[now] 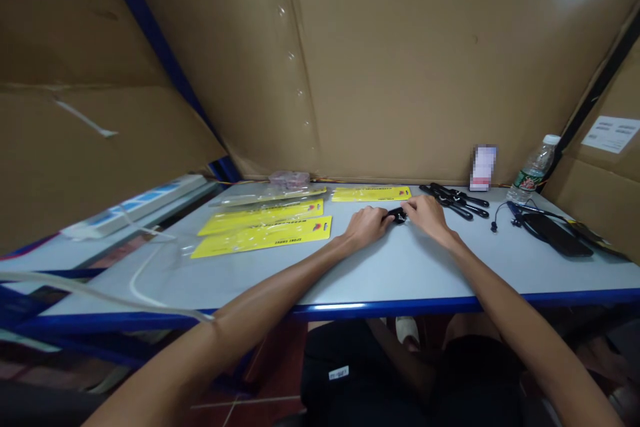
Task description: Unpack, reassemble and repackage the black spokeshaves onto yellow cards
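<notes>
Both my hands meet over the middle of the table around a black spokeshave (399,215). My left hand (369,225) is closed on its left handle, and my right hand (425,215) grips the right end; the fingers cover most of both handles. To the right of my right hand, several more black spokeshaves (455,200) lie in a loose pile. Left of my left hand are yellow spokeshave cards (295,235) with clear plastic blisters, laid overlapping. Another yellow card (371,194) lies just behind my hands.
A phone (483,168) stands against the cardboard wall (400,67). Nearby are a water bottle (534,173) and a dark phone-like slab (559,235) with cables. At left, a power strip (143,205) and a white cable (145,273) lie along the table (350,287).
</notes>
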Demonstrator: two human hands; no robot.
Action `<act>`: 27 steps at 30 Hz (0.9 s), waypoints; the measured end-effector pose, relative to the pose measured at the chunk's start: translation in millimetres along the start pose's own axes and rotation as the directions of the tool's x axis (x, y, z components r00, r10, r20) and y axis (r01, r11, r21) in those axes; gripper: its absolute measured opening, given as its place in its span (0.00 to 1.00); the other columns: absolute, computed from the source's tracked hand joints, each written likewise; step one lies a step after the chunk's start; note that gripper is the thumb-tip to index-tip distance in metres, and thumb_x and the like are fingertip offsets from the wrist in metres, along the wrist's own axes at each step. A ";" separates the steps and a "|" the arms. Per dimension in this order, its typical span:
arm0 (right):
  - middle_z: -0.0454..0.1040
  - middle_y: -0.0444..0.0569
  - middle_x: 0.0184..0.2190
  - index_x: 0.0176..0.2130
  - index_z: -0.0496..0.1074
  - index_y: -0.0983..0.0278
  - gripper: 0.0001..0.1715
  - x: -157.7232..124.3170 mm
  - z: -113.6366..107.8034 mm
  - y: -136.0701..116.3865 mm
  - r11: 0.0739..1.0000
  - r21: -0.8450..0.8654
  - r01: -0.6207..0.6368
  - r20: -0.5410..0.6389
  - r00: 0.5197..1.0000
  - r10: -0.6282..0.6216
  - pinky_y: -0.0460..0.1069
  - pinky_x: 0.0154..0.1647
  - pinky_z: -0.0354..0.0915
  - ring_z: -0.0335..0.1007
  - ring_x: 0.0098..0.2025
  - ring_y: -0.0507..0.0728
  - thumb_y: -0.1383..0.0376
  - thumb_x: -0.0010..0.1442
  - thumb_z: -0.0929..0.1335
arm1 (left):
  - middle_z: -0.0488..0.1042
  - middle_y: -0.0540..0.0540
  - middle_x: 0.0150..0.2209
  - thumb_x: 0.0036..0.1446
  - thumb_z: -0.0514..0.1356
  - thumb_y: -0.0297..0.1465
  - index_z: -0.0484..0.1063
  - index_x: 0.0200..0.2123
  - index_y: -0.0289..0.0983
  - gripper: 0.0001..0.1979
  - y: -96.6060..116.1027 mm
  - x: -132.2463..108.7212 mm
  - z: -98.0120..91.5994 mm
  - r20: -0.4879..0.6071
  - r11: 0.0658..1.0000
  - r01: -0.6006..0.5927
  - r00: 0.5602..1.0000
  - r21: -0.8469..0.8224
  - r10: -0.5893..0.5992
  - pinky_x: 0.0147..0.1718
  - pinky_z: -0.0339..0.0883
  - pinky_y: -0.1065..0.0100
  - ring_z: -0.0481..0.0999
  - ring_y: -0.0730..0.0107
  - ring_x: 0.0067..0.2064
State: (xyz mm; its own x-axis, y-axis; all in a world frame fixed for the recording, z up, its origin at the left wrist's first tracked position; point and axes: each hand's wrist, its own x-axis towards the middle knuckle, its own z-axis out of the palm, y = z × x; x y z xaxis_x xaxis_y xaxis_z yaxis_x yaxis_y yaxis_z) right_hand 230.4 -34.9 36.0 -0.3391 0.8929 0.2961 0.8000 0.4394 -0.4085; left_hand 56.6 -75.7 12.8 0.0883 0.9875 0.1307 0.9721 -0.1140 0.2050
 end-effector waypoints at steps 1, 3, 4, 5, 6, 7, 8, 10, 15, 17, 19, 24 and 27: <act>0.83 0.55 0.35 0.36 0.83 0.64 0.19 -0.4 0.0 0.0 1.000 -0.004 0.000 0.004 1.000 0.000 0.48 0.35 0.60 0.76 0.39 0.60 0.59 0.69 0.65 | 0.78 0.44 0.44 0.70 0.59 0.42 0.75 0.47 0.35 0.16 0.1 -0.1 0.0 0.001 1.000 0.000 1.000 0.001 0.000 0.47 0.75 0.55 0.79 0.63 0.45; 0.83 0.52 0.33 0.33 0.83 0.63 0.21 -0.3 -0.8 -0.1 1.000 0.005 0.024 0.032 0.999 -0.024 0.47 0.35 0.60 0.76 0.38 0.58 0.57 0.69 0.66 | 0.78 0.44 0.45 0.70 0.59 0.42 0.75 0.47 0.35 0.16 0.2 -0.2 -0.2 0.005 1.000 0.001 1.000 -0.001 -0.001 0.47 0.75 0.55 0.79 0.63 0.45; 0.82 0.50 0.32 0.32 0.83 0.62 0.23 0.2 -1.6 0.0 0.999 0.012 0.038 0.043 0.998 -0.039 0.46 0.36 0.60 0.76 0.37 0.57 0.56 0.70 0.65 | 0.78 0.44 0.45 0.70 0.59 0.42 0.75 0.47 0.35 0.16 0.2 -0.3 -0.2 0.007 1.000 0.003 1.000 -0.003 -0.003 0.47 0.75 0.55 0.79 0.63 0.45; 0.82 0.49 0.31 0.32 0.83 0.62 0.25 0.8 -2.5 0.2 0.999 0.015 0.046 0.048 0.998 -0.046 0.46 0.37 0.61 0.76 0.38 0.56 0.55 0.71 0.63 | 0.78 0.44 0.45 0.70 0.59 0.42 0.75 0.47 0.35 0.16 0.1 -0.2 -0.2 0.009 1.000 0.005 1.000 -0.005 -0.005 0.47 0.75 0.55 0.79 0.63 0.45; 0.82 0.49 0.32 0.33 0.83 0.62 0.26 1.5 -3.2 0.6 0.999 0.011 0.043 0.046 0.998 -0.044 0.46 0.37 0.61 0.76 0.38 0.56 0.56 0.72 0.62 | 0.78 0.44 0.45 0.70 0.59 0.42 0.75 0.47 0.35 0.16 0.0 -0.2 -0.1 0.009 1.000 0.007 1.000 -0.007 -0.007 0.47 0.75 0.55 0.79 0.63 0.45; 0.83 0.49 0.34 0.35 0.83 0.62 0.25 2.1 -3.5 1.3 1.000 -0.001 0.030 0.039 0.999 -0.030 0.46 0.37 0.61 0.77 0.39 0.56 0.56 0.72 0.62 | 0.78 0.44 0.45 0.70 0.59 0.42 0.75 0.47 0.35 0.16 0.0 -0.1 0.1 0.009 1.000 0.010 1.000 -0.010 -0.009 0.48 0.75 0.55 0.79 0.63 0.45; 0.83 0.51 0.36 0.37 0.83 0.63 0.23 2.6 -3.4 2.1 1.000 -0.019 0.011 0.033 0.999 -0.010 0.47 0.37 0.61 0.77 0.40 0.57 0.57 0.72 0.62 | 0.78 0.44 0.45 0.70 0.59 0.42 0.75 0.48 0.35 0.16 -0.1 0.0 0.4 0.008 1.000 0.011 1.000 -0.013 -0.011 0.48 0.74 0.54 0.79 0.62 0.46; 0.82 0.54 0.37 0.37 0.82 0.64 0.18 3.0 -1.3 4.0 0.998 -0.056 -0.028 0.049 0.998 0.030 0.48 0.36 0.62 0.77 0.41 0.59 0.56 0.69 0.67 | 0.78 0.43 0.46 0.70 0.59 0.42 0.75 0.48 0.35 0.16 -0.1 0.0 1.0 0.003 1.000 0.012 1.000 -0.017 -0.012 0.48 0.74 0.54 0.79 0.62 0.46; 0.79 0.49 0.39 0.40 0.78 0.64 0.13 2.9 8.7 6.7 0.997 -0.081 0.005 0.165 0.986 0.008 0.53 0.43 0.71 0.76 0.41 0.57 0.56 0.66 0.71 | 0.77 0.43 0.47 0.70 0.60 0.41 0.74 0.49 0.35 0.16 -1.6 -0.4 0.8 -0.009 1.000 0.007 1.000 -0.021 -0.007 0.48 0.75 0.54 0.79 0.62 0.46; 0.78 0.49 0.44 0.45 0.76 0.65 0.14 2.8 12.4 7.0 0.996 -0.087 0.034 0.169 0.985 -0.019 0.57 0.48 0.72 0.76 0.45 0.57 0.56 0.68 0.70 | 0.77 0.43 0.47 0.69 0.60 0.40 0.74 0.50 0.35 0.15 -2.9 -0.1 0.4 -0.004 1.000 -0.011 1.000 -0.028 0.011 0.48 0.75 0.54 0.79 0.62 0.46; 0.77 0.50 0.47 0.47 0.75 0.65 0.15 2.6 15.2 7.1 0.994 -0.094 0.053 0.165 0.986 -0.037 0.58 0.50 0.72 0.75 0.48 0.58 0.56 0.69 0.70 | 0.77 0.43 0.48 0.69 0.60 0.39 0.73 0.52 0.35 0.15 -3.9 0.3 0.4 0.007 0.999 -0.036 0.999 -0.039 0.036 0.47 0.76 0.55 0.79 0.62 0.46; 0.77 0.50 0.47 0.49 0.75 0.65 0.15 1.6 17.4 7.5 0.991 -0.086 0.102 0.156 0.984 -0.088 0.59 0.51 0.72 0.75 0.48 0.59 0.57 0.69 0.70 | 0.77 0.43 0.49 0.69 0.61 0.38 0.73 0.53 0.35 0.15 -4.0 0.5 3.2 0.013 0.998 -0.052 0.999 -0.047 0.052 0.47 0.76 0.55 0.79 0.62 0.47; 0.78 0.49 0.44 0.46 0.76 0.65 0.12 1.3 14.2 9.3 0.990 -0.062 0.127 0.146 0.982 -0.117 0.57 0.49 0.71 0.75 0.45 0.58 0.59 0.67 0.71 | 0.76 0.43 0.49 0.69 0.61 0.38 0.72 0.54 0.35 0.16 -3.3 0.1 4.7 0.003 0.998 -0.042 0.999 -0.038 0.042 0.47 0.76 0.55 0.79 0.62 0.47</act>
State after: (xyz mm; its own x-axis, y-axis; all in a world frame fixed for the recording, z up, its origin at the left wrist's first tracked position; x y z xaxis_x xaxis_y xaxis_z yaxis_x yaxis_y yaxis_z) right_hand 230.4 -28.3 20.3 -0.4991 0.8399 0.2132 0.7795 0.5426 -0.3131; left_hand 54.4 -74.7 7.5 0.1295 0.9822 0.1361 0.9586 -0.1591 0.2360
